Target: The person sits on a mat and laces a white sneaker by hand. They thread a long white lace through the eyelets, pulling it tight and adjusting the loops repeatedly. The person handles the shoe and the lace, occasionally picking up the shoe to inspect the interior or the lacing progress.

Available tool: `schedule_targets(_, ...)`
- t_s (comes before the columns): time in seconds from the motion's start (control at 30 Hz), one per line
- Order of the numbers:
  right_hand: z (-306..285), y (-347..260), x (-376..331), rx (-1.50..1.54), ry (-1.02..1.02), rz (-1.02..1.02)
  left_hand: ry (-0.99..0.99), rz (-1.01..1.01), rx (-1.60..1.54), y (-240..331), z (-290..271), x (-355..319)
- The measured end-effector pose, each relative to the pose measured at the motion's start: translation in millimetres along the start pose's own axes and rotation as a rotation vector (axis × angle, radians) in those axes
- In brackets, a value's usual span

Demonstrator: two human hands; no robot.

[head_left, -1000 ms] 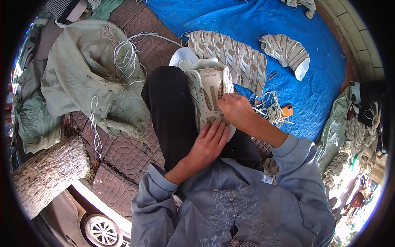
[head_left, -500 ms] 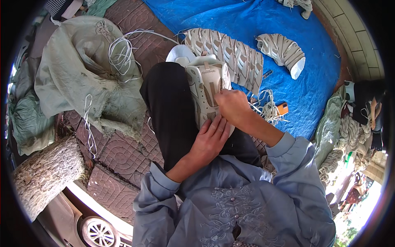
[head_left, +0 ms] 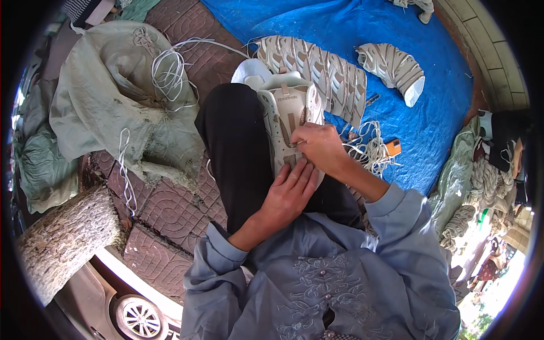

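A white and beige shoe upper (head_left: 290, 110) rests on my lap against the black-trousered knee, its tongue pointing away from me. My left hand (head_left: 287, 190) holds its near end, the fingers laid close together over the top. Just beyond them, my right hand (head_left: 318, 144) is closed in a pinch over the right eyelet row and the tongue's lower part. What sits between those fingertips is too small or hidden to make out. Another white shoe piece (head_left: 251, 72) lies partly behind the upper.
On the blue tarp (head_left: 436, 141) lie a long row of nested shoe uppers (head_left: 320, 71), a shorter stack (head_left: 392, 71), a bundle of white laces (head_left: 371, 150) and an orange object (head_left: 393, 147). Left are a pale sack (head_left: 85, 107) with loose laces (head_left: 170, 73) and a rough stone block (head_left: 73, 238).
My right hand has shifted slightly left and down over the tongue, its fingers turned further inward. The left hand keeps its place on the upper. The view has moved slightly.
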State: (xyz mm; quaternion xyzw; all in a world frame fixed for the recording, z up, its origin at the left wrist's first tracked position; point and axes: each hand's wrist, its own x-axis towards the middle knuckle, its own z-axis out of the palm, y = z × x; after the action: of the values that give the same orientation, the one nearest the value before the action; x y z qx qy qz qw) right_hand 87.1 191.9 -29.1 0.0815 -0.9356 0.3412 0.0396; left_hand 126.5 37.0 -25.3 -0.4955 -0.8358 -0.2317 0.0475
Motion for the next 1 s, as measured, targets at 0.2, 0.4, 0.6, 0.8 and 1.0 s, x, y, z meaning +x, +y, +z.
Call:
schedule_targets(0.2, -20.0, -3.8, 11.3, -0.265, 0.005, -0.52, -0.022, -0.002, -0.035, 1.1, 0.9, 2.1)
schedule_targets(0.4, -7.8, -15.8, 13.3, -0.517, -0.1, -0.677, -0.019, 0.012, -0.109, -1.2, 6.5, -1.6)
schedule_targets(0.6, 2.1, -28.4, 20.6, -0.663, -0.197, -0.653, 0.012, -0.017, -0.135, -0.1, 8.8, 0.8)
schedule_targets(0.8, -2.3, -25.6, 31.1, -0.504, -0.255, -0.589, 0.02, 0.033, -0.094, -1.0, 12.3, -1.4)
schedule_targets(1.0, 3.9, -43.4, 46.0, -0.388, -0.34, -0.673, 0.024, 0.009, -0.067, -0.3, 13.4, 0.8)
